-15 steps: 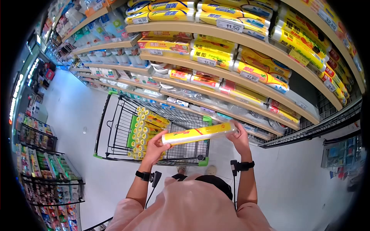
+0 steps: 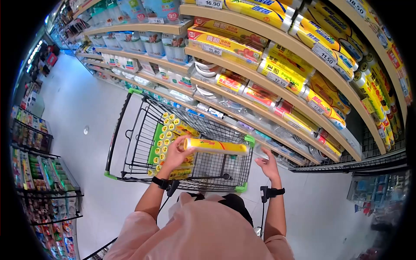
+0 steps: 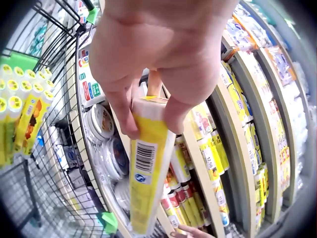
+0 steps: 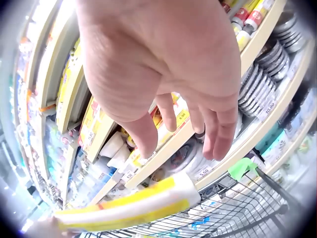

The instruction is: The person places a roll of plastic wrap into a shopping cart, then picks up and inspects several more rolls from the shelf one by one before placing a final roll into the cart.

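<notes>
My left hand (image 2: 174, 154) grips one end of a long yellow-wrapped plastic roll (image 2: 219, 146), held over the shopping cart (image 2: 248, 140). In the left wrist view, thumb and fingers of the left hand (image 3: 153, 49) pinch the roll (image 3: 147, 173) near its top, and a barcode shows on its side. My right hand (image 2: 268, 164) is apart from the roll's far end, fingers loosely bent around nothing. The right wrist view shows that hand (image 4: 163, 59) with the roll (image 4: 133, 204) below it. Similar yellow rolls (image 2: 167, 141) are stacked inside the cart.
Tall shelves (image 2: 242, 63) stand along the far side and right, loaded with yellow rolls and boxes, with price tags on their edges. Stacked plates (image 3: 101, 121) sit low on the shelf beside the cart. Black display racks (image 2: 45, 186) stand at the left.
The right hand has let go of the roll's right end and drawn slightly away from it. The left hand still holds the roll. The head view has shifted, bringing the shelf closer.
</notes>
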The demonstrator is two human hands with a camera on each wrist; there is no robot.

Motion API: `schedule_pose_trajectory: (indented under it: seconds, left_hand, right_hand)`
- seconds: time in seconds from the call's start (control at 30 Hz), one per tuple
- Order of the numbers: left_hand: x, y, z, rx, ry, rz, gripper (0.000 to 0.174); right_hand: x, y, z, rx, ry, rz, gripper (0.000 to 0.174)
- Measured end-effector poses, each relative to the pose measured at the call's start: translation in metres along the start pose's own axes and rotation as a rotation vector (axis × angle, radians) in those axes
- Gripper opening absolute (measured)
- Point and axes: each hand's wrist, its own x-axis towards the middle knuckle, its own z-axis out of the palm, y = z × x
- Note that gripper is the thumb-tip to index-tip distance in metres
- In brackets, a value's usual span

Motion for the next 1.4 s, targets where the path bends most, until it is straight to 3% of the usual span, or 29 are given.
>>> schedule_pose_trajectory:
  seconds: [0.1, 0.2, 0.43, 0.53, 0.7, 0.8, 0.93, 1.03, 1.23, 1.33, 1.4]
  left_hand:
    - [0.02, -0.015, -0.021, 0.214, 0.062, 0.001, 0.053]
    - [0.032, -0.026, -0.037, 0.369, 0.058, 0.192, 0.053]
    - [0.055, -0.056, -0.06, 0.461, 0.227, -0.002, 0.055]
    - [0.066, -0.082, -0.07, 0.628, 0.321, 0.066, 0.055]
    - [0.078, -0.09, -0.078, 0.655, 0.34, -0.079, 0.055]
    - [0.095, -0.114, -0.088, 0.769, 0.384, -0.05, 0.056]
    - [0.111, -0.139, -0.09, 0.889, 0.336, 0.03, 0.061]
    - [0.118, -0.155, -0.09, 0.89, 0.234, -0.1, 0.064]
    - [0.12, -0.166, -0.076, 0.887, 0.134, -0.098, 0.064]
    - [0.108, -0.161, -0.068, 0.923, 0.176, 0.064, 0.06]
    - [0.1, -0.15, -0.067, 0.948, 0.09, -0.11, 0.061]
  right_hand:
    - [-0.01, 0.009, 0.02, -0.048, 0.014, -0.06, 0.051]
    - [-0.019, 0.013, 0.031, 0.04, -0.049, 0.127, 0.047]
    - [-0.028, 0.023, 0.044, -0.021, -0.047, 0.145, 0.032]
    - [-0.034, 0.022, 0.044, 0.008, -0.047, 0.232, 0.031]
    - [-0.049, 0.017, 0.044, 0.042, -0.036, 0.275, 0.031]
    - [-0.058, 0.016, 0.042, 0.068, -0.009, 0.301, 0.031]
    - [-0.07, 0.016, 0.035, 0.075, 0.05, 0.338, 0.032]
    - [-0.083, 0.016, 0.032, 0.063, 0.078, 0.37, 0.033]
    - [-0.107, 0.024, 0.027, 0.068, 0.106, 0.429, 0.031]
    - [-0.111, 0.026, 0.028, 0.076, 0.118, 0.443, 0.034]
    - [-0.11, 0.026, 0.029, 0.073, 0.12, 0.444, 0.034]
